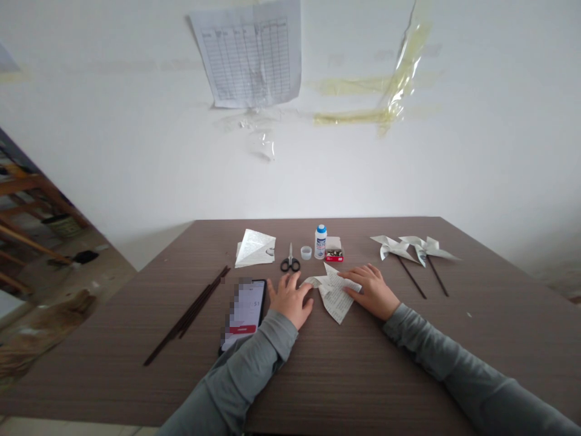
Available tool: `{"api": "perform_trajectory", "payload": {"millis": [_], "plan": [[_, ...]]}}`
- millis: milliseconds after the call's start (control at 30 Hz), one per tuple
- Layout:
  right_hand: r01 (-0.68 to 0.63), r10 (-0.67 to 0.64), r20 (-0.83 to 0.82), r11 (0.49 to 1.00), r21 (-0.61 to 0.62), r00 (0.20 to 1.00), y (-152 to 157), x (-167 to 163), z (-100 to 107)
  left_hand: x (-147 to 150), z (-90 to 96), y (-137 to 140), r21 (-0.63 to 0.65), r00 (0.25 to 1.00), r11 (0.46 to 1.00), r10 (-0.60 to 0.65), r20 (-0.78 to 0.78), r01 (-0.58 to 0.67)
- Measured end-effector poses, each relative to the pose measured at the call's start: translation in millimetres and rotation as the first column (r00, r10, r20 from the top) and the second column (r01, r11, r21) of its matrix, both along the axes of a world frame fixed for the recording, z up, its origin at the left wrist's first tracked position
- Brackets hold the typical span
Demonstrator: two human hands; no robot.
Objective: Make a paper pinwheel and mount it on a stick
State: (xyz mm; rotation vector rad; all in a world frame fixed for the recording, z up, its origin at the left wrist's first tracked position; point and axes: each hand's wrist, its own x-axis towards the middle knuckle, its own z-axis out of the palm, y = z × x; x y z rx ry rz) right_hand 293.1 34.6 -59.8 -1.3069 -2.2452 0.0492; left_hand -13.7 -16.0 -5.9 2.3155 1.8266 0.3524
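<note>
A partly folded paper pinwheel (336,297) with printed text lies on the table in front of me. My right hand (374,292) grips its right edge between thumb and fingers. On the other side, my left hand (290,300) has its fingers spread over the tabletop, close to the pinwheel's left tip; whether it touches the paper I cannot tell. Beyond my hands are scissors (290,261) with black handles, a small clear cup (305,253), a white bottle (320,243) with a blue cap, and a red box (334,257) holding small metal pieces.
Two pinwheels on sticks (394,248) lie at the right. Cut paper squares (254,249) are at the back left. Several dark sticks (190,312) and a phone (245,309) lie left of my hands. A white wall (290,181) stands behind the table (363,375).
</note>
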Motion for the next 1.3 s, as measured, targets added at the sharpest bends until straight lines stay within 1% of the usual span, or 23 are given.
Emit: {"api": "perform_trajectory", "payload": {"millis": [133,233,367,500,567,633,800,1067,1167,1300], "plan": [[-0.035,0.035,-0.052,0.999,0.01,0.998,14.7,6.3,-1.3,-1.6,1.4,-1.1,-0.012,1.0,1.0,-0.011,0.028,0.011],[-0.061,0.062,-0.057,0.998,0.019,0.996,30.6,10.0,4.4,-2.0,2.7,-1.9,-0.002,0.999,1.0,-0.009,0.052,0.009],[-0.048,0.048,-0.004,0.999,-0.001,0.999,53.1,5.0,25.5,1.4,11.6,-4.0,-0.029,1.0,1.0,-0.006,0.0,0.006],[-0.03,0.032,0.057,0.999,-0.033,0.998,71.3,-11.8,52.3,6.3,23.8,-6.5,-0.092,0.997,0.995,0.023,-0.072,-0.03],[-0.018,0.024,0.08,0.997,-0.071,0.996,77.2,-22.1,62.3,7.0,25.9,-6.8,-0.093,0.996,0.995,0.028,-0.088,-0.037],[-0.011,0.02,0.098,0.995,-0.096,0.995,80.9,-32.0,68.1,6.4,24.9,-6.5,-0.079,0.996,0.997,0.018,-0.087,-0.025],[0.022,-0.008,0.128,0.994,-0.103,0.992,85.0,-49.5,70.1,3.5,18.7,-5.1,-0.073,0.997,0.997,0.021,-0.078,-0.027],[0.043,-0.03,0.13,0.994,-0.098,0.991,89.6,-60.7,69.3,-3.2,6.7,-2.2,-0.048,0.998,0.999,-0.008,-0.059,0.005],[0.057,-0.044,0.125,0.993,-0.101,0.991,89.4,-63.5,69.6,-3.8,6.2,-2.2,-0.048,0.998,0.999,-0.006,-0.063,0.003],[0.074,-0.061,0.124,0.992,-0.106,0.99,89.6,-65.9,70.2,-2.7,10.0,-4.0,-0.061,0.998,0.998,-0.001,-0.067,-0.004]]}}
